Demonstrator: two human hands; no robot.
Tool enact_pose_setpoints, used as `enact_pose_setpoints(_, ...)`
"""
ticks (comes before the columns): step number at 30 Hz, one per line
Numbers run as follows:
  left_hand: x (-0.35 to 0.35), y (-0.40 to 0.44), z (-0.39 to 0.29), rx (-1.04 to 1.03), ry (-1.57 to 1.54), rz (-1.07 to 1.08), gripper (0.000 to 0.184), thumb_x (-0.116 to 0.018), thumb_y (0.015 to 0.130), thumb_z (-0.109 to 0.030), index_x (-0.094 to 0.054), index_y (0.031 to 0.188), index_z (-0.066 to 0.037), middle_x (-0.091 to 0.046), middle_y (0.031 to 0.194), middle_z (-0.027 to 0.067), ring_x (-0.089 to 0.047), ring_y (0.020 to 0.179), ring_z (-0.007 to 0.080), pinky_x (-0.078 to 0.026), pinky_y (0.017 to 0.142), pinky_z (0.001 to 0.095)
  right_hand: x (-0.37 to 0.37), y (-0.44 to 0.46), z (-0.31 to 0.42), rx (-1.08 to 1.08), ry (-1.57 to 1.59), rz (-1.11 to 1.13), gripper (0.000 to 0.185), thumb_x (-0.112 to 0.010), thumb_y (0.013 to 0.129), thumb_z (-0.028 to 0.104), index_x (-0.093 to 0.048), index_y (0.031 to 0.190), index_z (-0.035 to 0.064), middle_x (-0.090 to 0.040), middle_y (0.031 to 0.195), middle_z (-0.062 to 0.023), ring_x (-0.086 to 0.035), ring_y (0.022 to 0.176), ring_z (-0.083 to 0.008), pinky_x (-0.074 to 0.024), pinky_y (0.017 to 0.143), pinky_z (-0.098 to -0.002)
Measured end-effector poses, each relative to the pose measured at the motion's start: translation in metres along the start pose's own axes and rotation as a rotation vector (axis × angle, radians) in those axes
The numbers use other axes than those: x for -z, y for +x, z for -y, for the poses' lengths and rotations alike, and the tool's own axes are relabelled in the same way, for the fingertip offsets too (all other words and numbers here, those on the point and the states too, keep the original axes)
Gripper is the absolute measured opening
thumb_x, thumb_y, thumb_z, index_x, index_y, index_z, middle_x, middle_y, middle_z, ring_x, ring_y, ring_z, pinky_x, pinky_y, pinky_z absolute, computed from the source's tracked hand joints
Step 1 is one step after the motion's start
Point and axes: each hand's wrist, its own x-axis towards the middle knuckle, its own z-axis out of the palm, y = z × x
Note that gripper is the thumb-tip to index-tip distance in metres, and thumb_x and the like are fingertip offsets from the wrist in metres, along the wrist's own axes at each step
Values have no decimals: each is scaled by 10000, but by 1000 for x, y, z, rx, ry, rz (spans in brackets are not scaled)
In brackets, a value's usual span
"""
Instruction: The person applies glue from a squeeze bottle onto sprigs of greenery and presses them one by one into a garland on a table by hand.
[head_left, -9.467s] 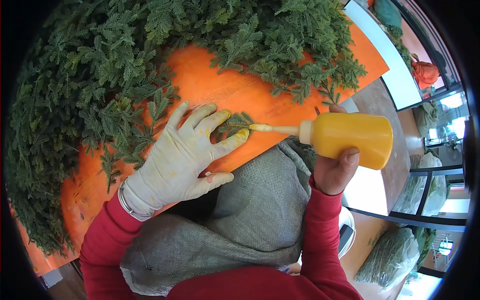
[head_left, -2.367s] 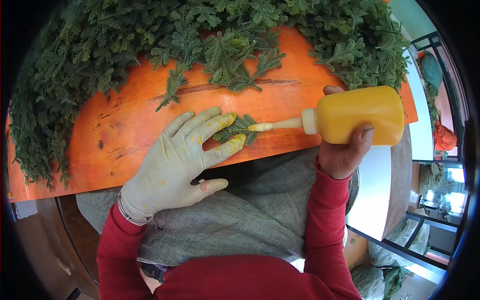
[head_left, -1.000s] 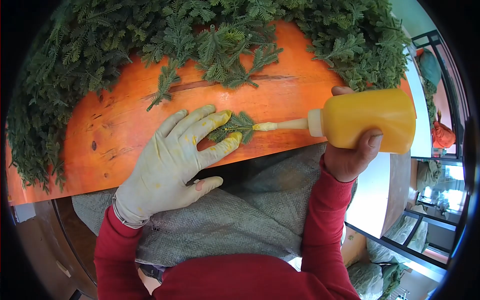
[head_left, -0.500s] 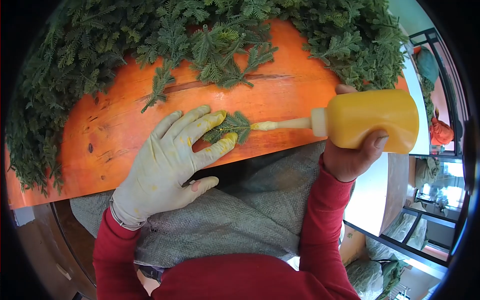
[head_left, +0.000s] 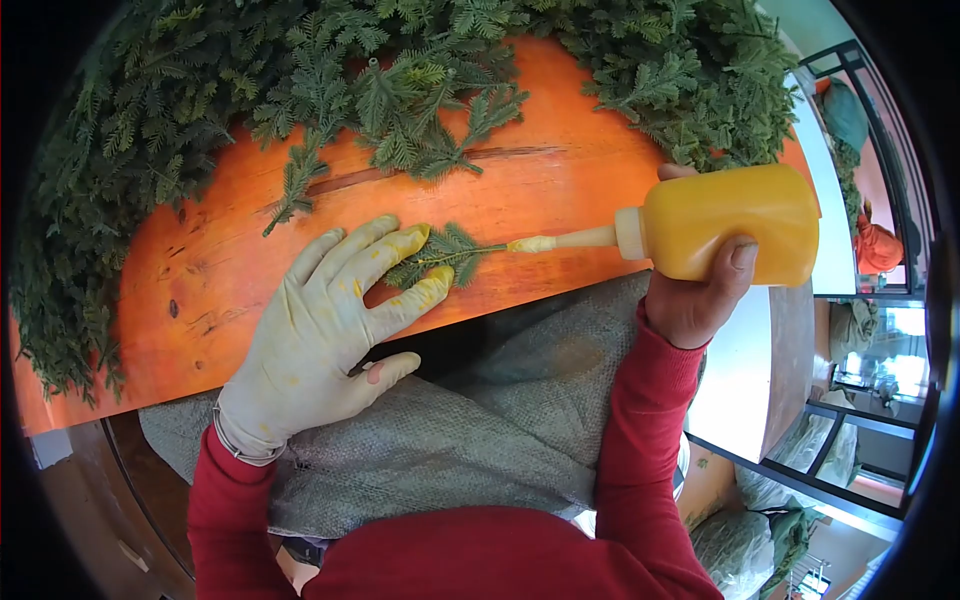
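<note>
My left hand (head_left: 310,335), in a pale glove stained yellow at the fingertips, holds a small green artificial fir sprig (head_left: 455,258) between its index and middle fingers on the orange board. The sprig's thin bare stem points right. My right hand (head_left: 695,300), ungloved, grips a yellow squeeze bottle (head_left: 745,222) lying sideways, its thumb pressing the near side. The bottle's pale nozzle (head_left: 585,237) points left, and a yellowish coating covers its tip. That tip meets the stem's end; whether the end sits inside is hidden.
Piles of green fir sprigs (head_left: 170,120) line the far and left parts of the orange board (head_left: 230,290). A few loose sprigs (head_left: 297,180) lie beyond my left hand. Grey woven cloth (head_left: 450,450) covers my lap. A white table (head_left: 735,385) stands at right.
More of the sprig's bare stem now shows between the needles and the nozzle tip. The bottle has shifted slightly away from the needles. The whole view has shifted slightly.
</note>
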Motion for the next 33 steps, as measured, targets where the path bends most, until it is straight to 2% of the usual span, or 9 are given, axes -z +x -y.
enact_pose_setpoints(13, -2, 0, 1, -7, -27, -32, 700, -840, 618, -172, -637, 1288, -183, -532, 1384, 135, -467, 1339, 374, -355, 1113, 528, 10, 2, -4, -48, 17, -95, 543, -487, 1000, 435, -432, 1387, 57, -616, 1212, -285, -626, 1118, -319, -517, 936, -410)
enact_pose_setpoints(17, 1, -4, 5, -83, -86, -61, 603, -812, 656, -159, -671, 1241, -195, -567, 1300, 113, -485, 1313, 368, -334, 1120, 557, 12, 4, -6, -168, 224, -260, 544, -494, 1003, 451, -433, 1388, 72, -624, 1216, -260, -636, 1106, -301, -545, 885, -397)
enact_pose_setpoints(20, 11, -12, 1, -184, -213, 5, 497, -792, 700, -191, -705, 1190, -206, -585, 1247, 92, -490, 1299, 379, -321, 1119, 586, 3, 7, -6, -198, 286, -371, 531, -502, 1001, 473, -460, 1365, 88, -649, 1184, -242, -669, 886, -203, -566, 748, -340)
enact_pose_setpoints(22, 15, -19, -7, -231, -320, 67, 412, -775, 750, -246, -733, 1158, -201, -586, 1268, 87, -488, 1293, 402, -319, 1114, 598, 6, 6, -9, -216, 294, -336, 506, -506, 1000, 479, -489, 1333, 99, -666, 1156, -236, -609, 720, -141, -544, 656, -296)
enact_pose_setpoints(25, 9, -25, -3, -308, -585, -57, 427, -758, 765, -242, -728, 1186, -178, -584, 1301, 110, -500, 1274, 419, -342, 1097, 585, 13, 7, -11, -241, 321, -298, 465, -510, 1000, 482, -527, 1283, 113, -685, 1125, -225, -496, 553, -78, -497, 555, -241)
enact_pose_setpoints(26, 11, -24, 0, -287, -580, -76, 423, -737, 776, -170, -724, 1197, -134, -585, 1318, 135, -524, 1263, 371, -397, 1073, 496, 14, 7, -11, -250, 335, -291, 452, -511, 1001, 482, -538, 1266, 117, -690, 1116, -221, -454, 511, -62, -478, 527, -224)
enact_pose_setpoints(29, 23, -14, -19, 175, -583, -126, 416, -697, 791, -92, -713, 1207, -104, -597, 1300, 143, -550, 1247, 312, -447, 1027, 402, 16, 9, -13, -255, 342, -299, 431, -519, 1003, 470, -548, 1250, 118, -691, 1121, -219, -476, 518, -68, -485, 531, -215)
enact_pose_setpoints(30, 14, -3, -9, -14, -360, -243, 495, -683, 801, -60, -645, 1294, -78, -580, 1325, 152, -579, 1181, 287, -481, 978, 374, 14, 10, -12, -260, 347, -338, 428, -524, 1002, 468, -549, 1246, 117, -692, 1120, -219, -473, 513, -67, -488, 533, -215)
enact_pose_setpoints(33, 8, 26, -8, 83, 11, -295, 587, -705, 810, -108, -557, 1376, -62, -558, 1354, 152, -584, 1109, 326, -495, 946, 421, 11, 12, -11, -279, 373, -412, 426, -539, 998, 465, -550, 1240, 114, -694, 1118, -218, -470, 505, -70, -500, 541, -217)
